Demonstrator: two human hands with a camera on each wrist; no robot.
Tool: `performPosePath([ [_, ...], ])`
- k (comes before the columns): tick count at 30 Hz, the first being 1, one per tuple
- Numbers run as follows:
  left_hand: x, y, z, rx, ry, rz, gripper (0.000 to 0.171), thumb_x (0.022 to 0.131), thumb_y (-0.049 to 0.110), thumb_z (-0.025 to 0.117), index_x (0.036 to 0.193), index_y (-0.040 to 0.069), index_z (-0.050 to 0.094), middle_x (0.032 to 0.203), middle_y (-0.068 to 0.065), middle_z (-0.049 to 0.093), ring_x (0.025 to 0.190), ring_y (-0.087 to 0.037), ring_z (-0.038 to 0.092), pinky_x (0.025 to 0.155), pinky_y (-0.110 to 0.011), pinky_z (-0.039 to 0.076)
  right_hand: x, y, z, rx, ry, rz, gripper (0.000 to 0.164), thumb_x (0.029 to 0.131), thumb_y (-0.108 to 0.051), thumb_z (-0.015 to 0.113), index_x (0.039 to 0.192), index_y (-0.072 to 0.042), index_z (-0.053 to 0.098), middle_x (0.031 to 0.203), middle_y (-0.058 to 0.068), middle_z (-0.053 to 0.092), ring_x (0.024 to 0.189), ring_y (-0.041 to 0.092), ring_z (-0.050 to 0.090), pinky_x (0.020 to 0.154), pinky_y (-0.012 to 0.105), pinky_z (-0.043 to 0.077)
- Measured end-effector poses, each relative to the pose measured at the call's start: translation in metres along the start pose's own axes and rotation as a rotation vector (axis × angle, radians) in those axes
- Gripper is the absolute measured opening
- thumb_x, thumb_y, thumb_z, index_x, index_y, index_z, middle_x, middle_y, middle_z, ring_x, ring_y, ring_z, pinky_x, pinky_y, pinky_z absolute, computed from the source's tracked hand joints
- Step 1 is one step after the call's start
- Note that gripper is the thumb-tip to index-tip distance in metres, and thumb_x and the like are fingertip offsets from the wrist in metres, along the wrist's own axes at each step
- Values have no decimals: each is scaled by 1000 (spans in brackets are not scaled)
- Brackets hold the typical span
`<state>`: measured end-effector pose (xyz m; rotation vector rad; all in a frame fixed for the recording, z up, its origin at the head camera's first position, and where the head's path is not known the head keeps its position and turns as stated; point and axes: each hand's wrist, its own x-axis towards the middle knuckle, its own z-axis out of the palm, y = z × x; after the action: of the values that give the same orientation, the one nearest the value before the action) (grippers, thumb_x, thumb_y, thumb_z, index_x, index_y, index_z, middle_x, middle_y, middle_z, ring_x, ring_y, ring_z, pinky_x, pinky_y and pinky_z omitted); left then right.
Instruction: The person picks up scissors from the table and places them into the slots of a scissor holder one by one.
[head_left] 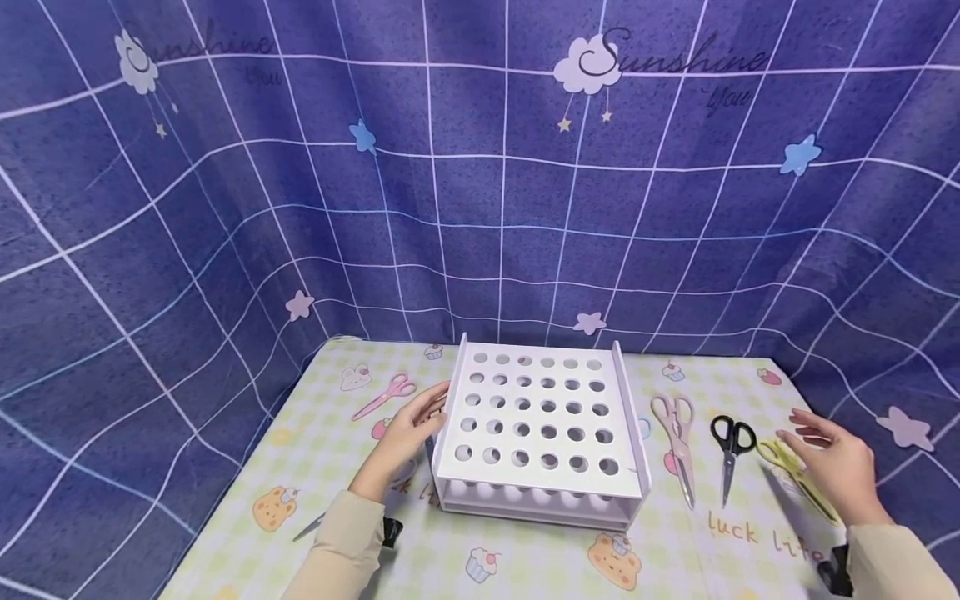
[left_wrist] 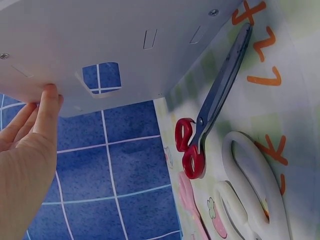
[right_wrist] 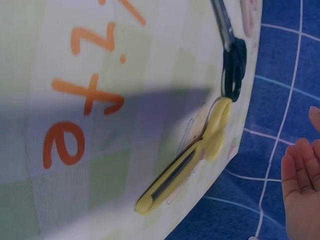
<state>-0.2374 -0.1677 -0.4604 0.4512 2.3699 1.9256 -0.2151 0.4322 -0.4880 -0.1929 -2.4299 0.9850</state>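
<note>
A white rack (head_left: pixel 536 417) with rows of round holes stands on the table. My left hand (head_left: pixel 408 429) is at its left side; in the left wrist view the extended fingertips (left_wrist: pixel 50 92) touch the side panel (left_wrist: pixel 135 65). My right hand (head_left: pixel 836 467) hovers over the yellow scissors (head_left: pixel 798 479) with fingers loosely bent and nothing in them. In the right wrist view those scissors (right_wrist: pixel 207 140) lie on the cloth, apart from the hand (right_wrist: pixel 302 175). Black scissors (head_left: pixel 731 454) and large pale pink scissors (head_left: pixel 677 446) lie between the rack and my right hand.
Pink scissors (head_left: pixel 386 394) lie left of the rack. Red-handled scissors (left_wrist: pixel 192 150) and grey-handled scissors (left_wrist: pixel 265 195) rest close to its left side, mostly hidden in the head view. A checked cloth (head_left: pixel 555 567) covers the table; a blue curtain (head_left: pixel 465 192) hangs behind.
</note>
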Motion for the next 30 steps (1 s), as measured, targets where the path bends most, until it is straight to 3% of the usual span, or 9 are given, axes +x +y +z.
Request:
performPosePath([
  [15,1,0,0,-12,-17,8,54,97,8,52,149,6,36,150,-18,42,140,-32,39,112,-35,38,8,23,4,-22,-43,129,50,85,-22,74,123,8,61,75,-45,45,63,-26,44,56,3,43],
  [18,-1,-1,1,-21,-27,10,54,97,7,52,149,5,36,150,-18,42,140,-32,39,112,-35,38,9,28,4,-53,-58,146,50,85,-23,73,123,7,62,74,-33,56,62,-26,43,54,5,43],
  [21,-2,-1,1,-22,-23,8,54,97,7,52,149,5,36,149,-18,42,140,-32,38,113,-37,37,11,31,5,-88,-77,162,50,85,-24,73,123,6,62,80,-8,70,61,-26,41,54,8,41],
  [25,-2,0,1,-19,-16,-7,54,97,7,52,148,6,36,149,-18,43,140,-32,39,113,-38,37,15,36,9,-123,-108,196,51,86,-26,72,126,4,61,99,21,71,61,-25,37,52,11,42],
  [30,-1,1,-1,-10,-8,-11,54,96,7,52,148,7,37,148,-17,44,139,-31,40,112,-38,38,18,43,13,-133,-118,200,51,87,-25,71,127,5,60,114,29,65,62,-26,34,52,12,43],
])
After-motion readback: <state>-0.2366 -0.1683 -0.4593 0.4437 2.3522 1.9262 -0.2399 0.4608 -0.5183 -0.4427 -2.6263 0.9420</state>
